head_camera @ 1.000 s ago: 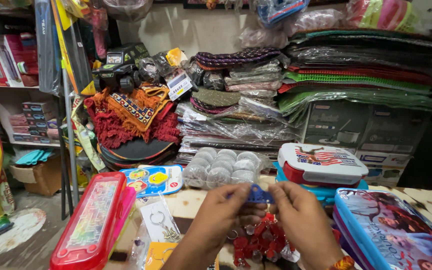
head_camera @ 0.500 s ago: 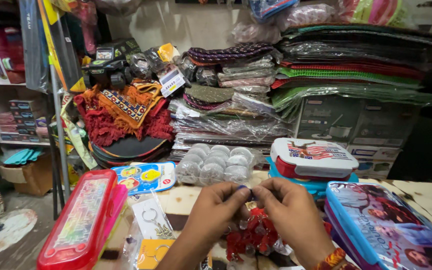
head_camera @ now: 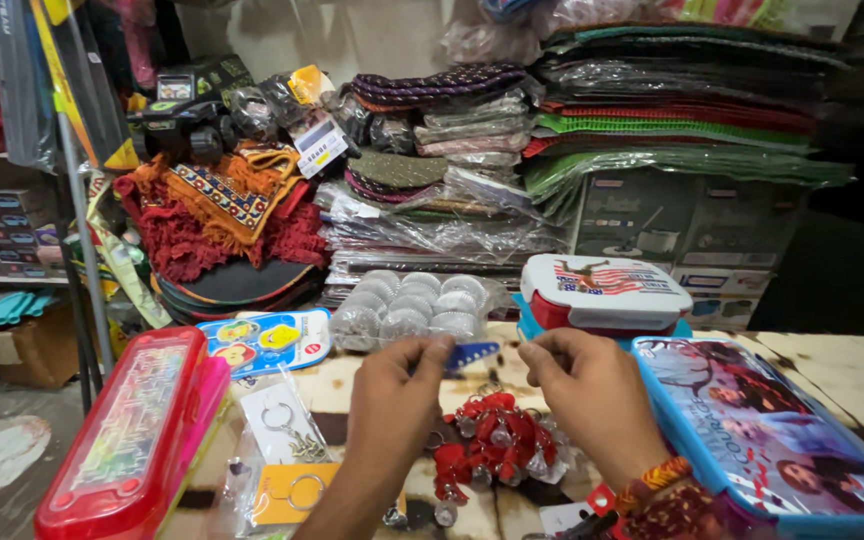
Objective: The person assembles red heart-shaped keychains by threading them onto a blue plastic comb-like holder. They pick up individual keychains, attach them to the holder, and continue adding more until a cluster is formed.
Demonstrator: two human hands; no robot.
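My left hand (head_camera: 392, 400) and my right hand (head_camera: 592, 395) are raised over a wooden counter (head_camera: 842, 365). Between thumb and fingers of both hands I pinch the top of a small clear packet with a blue header card (head_camera: 472, 355). A cluster of red keychain charms (head_camera: 492, 440) hangs from the packet and rests between my wrists. A red and orange thread band circles my right wrist (head_camera: 657, 478).
A red pencil box (head_camera: 127, 440) lies at the left, a blue picture pencil box (head_camera: 762, 430) at the right. Behind are a white-lidded lunch box (head_camera: 607, 290), a pack of clear round containers (head_camera: 412, 305), packets of metal keyrings (head_camera: 287, 440), and stacked mats (head_camera: 672, 110).
The view has shifted down and left slightly. My hands have lifted the packet a little and moved apart at its top; the red charms hang lower between them.
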